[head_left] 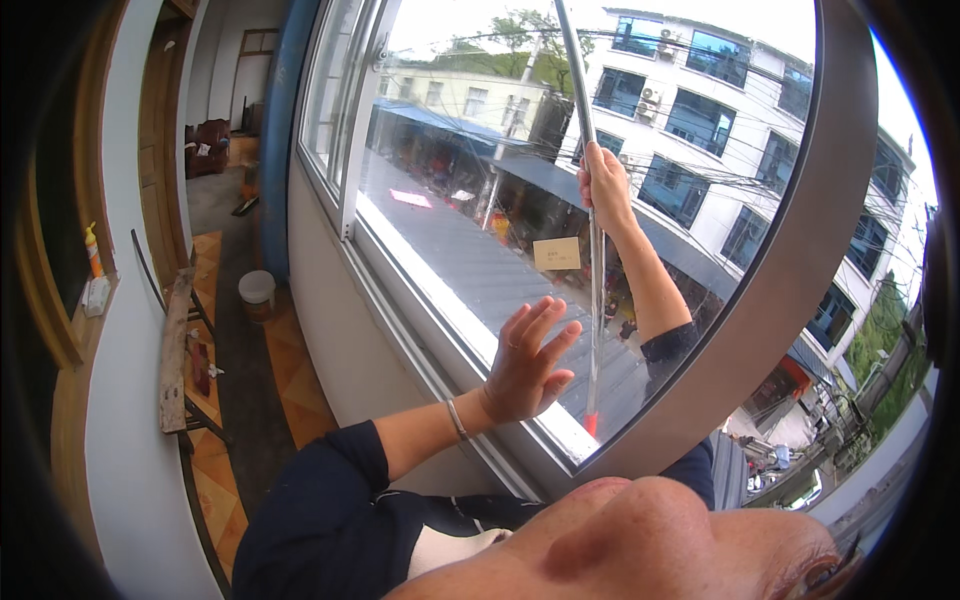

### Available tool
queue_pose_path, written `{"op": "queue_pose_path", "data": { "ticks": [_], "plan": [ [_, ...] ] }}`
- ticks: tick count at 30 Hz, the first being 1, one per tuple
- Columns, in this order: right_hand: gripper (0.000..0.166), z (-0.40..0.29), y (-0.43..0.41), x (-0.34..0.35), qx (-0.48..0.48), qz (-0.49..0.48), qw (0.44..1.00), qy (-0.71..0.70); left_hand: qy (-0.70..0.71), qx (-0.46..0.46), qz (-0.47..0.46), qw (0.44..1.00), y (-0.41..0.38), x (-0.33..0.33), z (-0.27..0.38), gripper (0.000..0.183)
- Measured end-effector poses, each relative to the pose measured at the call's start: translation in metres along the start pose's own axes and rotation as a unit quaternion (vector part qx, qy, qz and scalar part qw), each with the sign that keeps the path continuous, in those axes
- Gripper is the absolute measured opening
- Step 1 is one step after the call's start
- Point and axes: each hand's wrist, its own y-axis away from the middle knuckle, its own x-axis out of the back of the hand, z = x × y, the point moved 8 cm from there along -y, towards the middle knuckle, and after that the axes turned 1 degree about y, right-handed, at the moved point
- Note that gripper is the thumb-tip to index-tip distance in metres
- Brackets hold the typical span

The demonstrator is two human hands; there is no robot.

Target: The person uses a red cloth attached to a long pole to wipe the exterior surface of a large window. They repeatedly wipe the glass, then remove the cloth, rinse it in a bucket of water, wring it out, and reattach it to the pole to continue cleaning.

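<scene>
My right hand reaches around the outer side of the window and is closed on a long metal pole. The pole runs nearly upright behind the glass; its lower end is red, and its upper end passes out of view. On the room side, my left hand is raised before the window pane with fingers spread, holding nothing. Whether its fingertips touch the glass I cannot tell. A metal bangle circles the left wrist. Near the pole, a small beige label with writing shows at the pane.
The sliding window's wide frame stands between my arms. Outside are a corrugated roof, cables and a white building. Indoors, a plank bench and white bucket stand on the floor; an orange bottle sits on a ledge.
</scene>
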Motion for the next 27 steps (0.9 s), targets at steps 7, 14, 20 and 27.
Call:
{"op": "queue_pose_path", "data": {
  "ticks": [7,14,20,27],
  "plan": [
    [0.036,-0.002,0.036,0.014,0.016,0.017,0.995,-0.095,-0.006,-0.015,-0.004,1.0,-0.002,0.002,0.003,0.047],
    [0.037,-0.041,0.073,0.037,0.04,0.049,0.993,-0.102,0.002,-0.012,-0.003,1.0,-0.004,0.006,0.002,0.046],
    [0.035,-0.075,0.108,0.068,0.054,0.117,0.991,-0.049,0.014,-0.017,-0.001,1.0,-0.006,0.009,0.002,0.047],
    [0.036,-0.089,0.099,0.091,0.063,0.123,0.99,-0.023,0.024,-0.014,0.001,1.0,-0.006,0.008,0.001,0.047]
  ]
}}
